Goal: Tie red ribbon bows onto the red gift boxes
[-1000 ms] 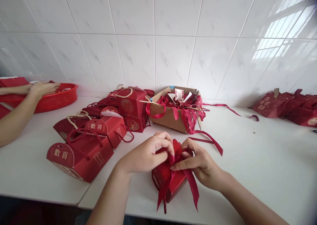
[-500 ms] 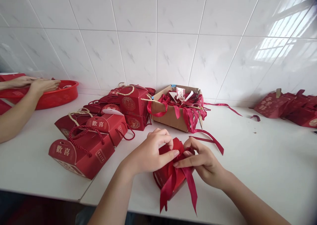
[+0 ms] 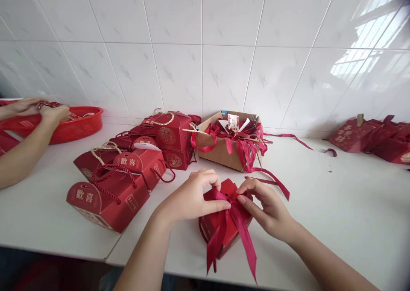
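A small red gift box (image 3: 229,237) stands on the white table between my hands. Crimson ribbon (image 3: 245,235) is looped in a bow at its top, and two long tails hang down the near side. My left hand (image 3: 198,199) pinches the bow's left loop between thumb and curled fingers. On the other side, my right hand (image 3: 267,207) pinches the right part of the ribbon between thumb and index finger. Part of the box top is hidden behind my fingers.
Several red gift boxes with rope handles (image 3: 115,192) stand to the left. An open cardboard box (image 3: 221,152) holds ribbons and cards behind. A co-worker's hands (image 3: 48,109) are over a red basin (image 3: 80,126). More red boxes (image 3: 358,135) lie at the far right.
My right thumb and fingers have drawn back from the knot to the right loop, so the bow shows more. The co-worker's hands have lifted a small item over the basin.
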Available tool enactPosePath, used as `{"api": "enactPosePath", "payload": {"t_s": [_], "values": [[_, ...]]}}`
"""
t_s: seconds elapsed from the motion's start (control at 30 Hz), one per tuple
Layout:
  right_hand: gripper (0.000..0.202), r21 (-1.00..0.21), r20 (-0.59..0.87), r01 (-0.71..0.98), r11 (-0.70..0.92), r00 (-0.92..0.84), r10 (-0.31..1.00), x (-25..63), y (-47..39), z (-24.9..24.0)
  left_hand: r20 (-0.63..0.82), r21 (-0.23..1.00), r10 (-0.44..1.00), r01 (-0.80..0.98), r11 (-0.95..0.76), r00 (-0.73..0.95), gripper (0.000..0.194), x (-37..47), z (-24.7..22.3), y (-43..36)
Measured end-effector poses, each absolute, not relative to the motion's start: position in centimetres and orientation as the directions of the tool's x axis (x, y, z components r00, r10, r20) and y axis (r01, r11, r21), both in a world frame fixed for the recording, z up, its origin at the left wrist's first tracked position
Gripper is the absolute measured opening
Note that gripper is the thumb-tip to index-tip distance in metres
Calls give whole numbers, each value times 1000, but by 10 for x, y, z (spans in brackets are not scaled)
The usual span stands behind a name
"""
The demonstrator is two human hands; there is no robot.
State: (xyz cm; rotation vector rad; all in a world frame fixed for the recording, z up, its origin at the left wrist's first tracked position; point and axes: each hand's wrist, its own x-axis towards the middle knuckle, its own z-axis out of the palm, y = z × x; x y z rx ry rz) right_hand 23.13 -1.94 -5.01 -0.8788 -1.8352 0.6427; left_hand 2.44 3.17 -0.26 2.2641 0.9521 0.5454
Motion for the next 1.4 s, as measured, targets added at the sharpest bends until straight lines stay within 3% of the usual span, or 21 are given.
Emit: {"api": "enactPosePath", "payload": {"t_s": [0.3, 0.6, 1.0, 1.4], "values": [[15, -781, 527, 280, 558, -184, 830, 237, -16, -54, 157, 748, 769, 434, -502, 619, 31, 29, -1, 28], [9, -825, 505, 213, 524, -140, 852, 237, -15, -52, 157, 879, 747, 253, -404, 646, 37, 41, -9, 27], [4, -789, 530, 301, 536, -108, 841, 238, -11, -54, 118, 875, 675, 245, -418, 729, 48, 31, -12, 34], [6, -771, 540, 325, 547, -122, 833, 235, -10, -58, 154, 902, 851, 281, -328, 502, 35, 40, -13, 11]]}}
